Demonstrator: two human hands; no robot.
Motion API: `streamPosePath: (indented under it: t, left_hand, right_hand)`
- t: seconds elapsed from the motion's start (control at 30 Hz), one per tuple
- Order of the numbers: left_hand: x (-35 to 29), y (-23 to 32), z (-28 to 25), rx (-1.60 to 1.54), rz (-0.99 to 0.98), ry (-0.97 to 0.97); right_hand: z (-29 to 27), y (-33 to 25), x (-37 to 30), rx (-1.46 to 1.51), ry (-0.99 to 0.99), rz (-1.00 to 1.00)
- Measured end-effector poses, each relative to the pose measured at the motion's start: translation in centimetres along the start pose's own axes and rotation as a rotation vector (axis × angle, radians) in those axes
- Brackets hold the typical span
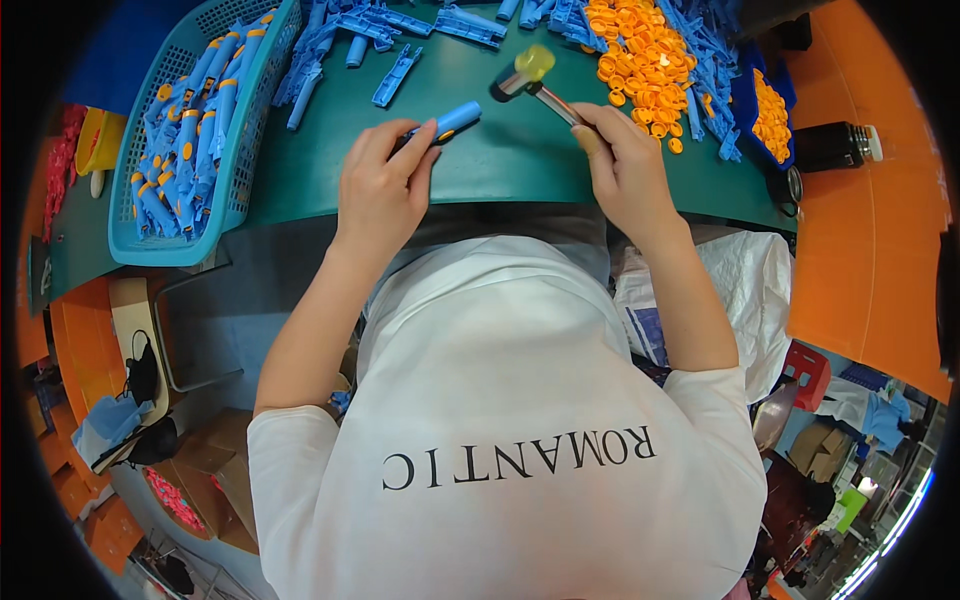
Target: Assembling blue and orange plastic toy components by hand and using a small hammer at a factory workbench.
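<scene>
My left hand [385,180] is closed around a blue plastic handle-shaped piece [459,117] with an orange inset, keeping it low over the green tabletop [310,170]. Thumb and fingers pinch it from its left end, which they partly hide. In my right hand [628,170] is a small mallet [556,103] with a metal shaft, gripped low down. One face of the mallet's head is translucent yellow and the other black. That head hovers above and right of the blue piece, apart from it.
A turquoise basket [122,200] at the left holds many blue pieces with orange parts. Loose blue half-shells [398,76] lie along the back. Orange caps [640,60] are heaped at the back right, beside a blue bin [790,135] of more caps. A black bottle [830,147] lies farther right.
</scene>
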State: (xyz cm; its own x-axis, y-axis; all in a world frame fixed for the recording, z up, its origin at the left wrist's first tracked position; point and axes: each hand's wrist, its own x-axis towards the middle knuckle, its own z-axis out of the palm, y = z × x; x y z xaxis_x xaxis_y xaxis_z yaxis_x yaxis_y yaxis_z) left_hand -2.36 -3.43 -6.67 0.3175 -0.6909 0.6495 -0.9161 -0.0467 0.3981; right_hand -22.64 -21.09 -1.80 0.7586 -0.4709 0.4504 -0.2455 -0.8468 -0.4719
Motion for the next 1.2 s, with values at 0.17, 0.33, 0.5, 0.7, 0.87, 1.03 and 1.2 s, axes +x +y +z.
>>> streamPosePath:
  t: [0.17, 0.33, 0.5, 0.7, 0.87, 1.03, 1.2]
  left_hand:
    - [0.4, 0.4, -0.7, 0.089, 0.031, -0.020]
    - [-0.4, -0.5, -0.6, 0.045, -0.015, -0.049]
    - [-0.3, 0.3, -0.9, -0.180, -0.249, -0.018]
    - [-0.7, -0.3, -0.4, -0.281, -0.359, 0.024]
    - [-0.6, 0.5, -1.8, -0.480, -0.524, -0.078]
    - [0.1, 2.9, -3.5, -0.925, -0.692, -0.105]
    - [1.2, 4.5, -4.8, -0.352, 0.264, 0.027]
  right_hand:
    - [0.7, -2.8, 1.3, -0.216, -0.211, -0.024]
    - [0.2, -4.1, 1.5, -0.060, -0.040, -0.039]
    - [1.7, -5.0, 0.4, -0.094, -0.090, -0.084]
    - [3.5, -4.5, 0.1, -0.046, -0.070, -0.105]
    - [2.9, 0.6, 0.8, -0.240, 0.173, 0.059]
    - [2.4, 1.4, 1.6, -0.411, 0.265, -0.161]
    - [-2.4, -5.2, 1.3, 0.654, -0.484, 0.020]
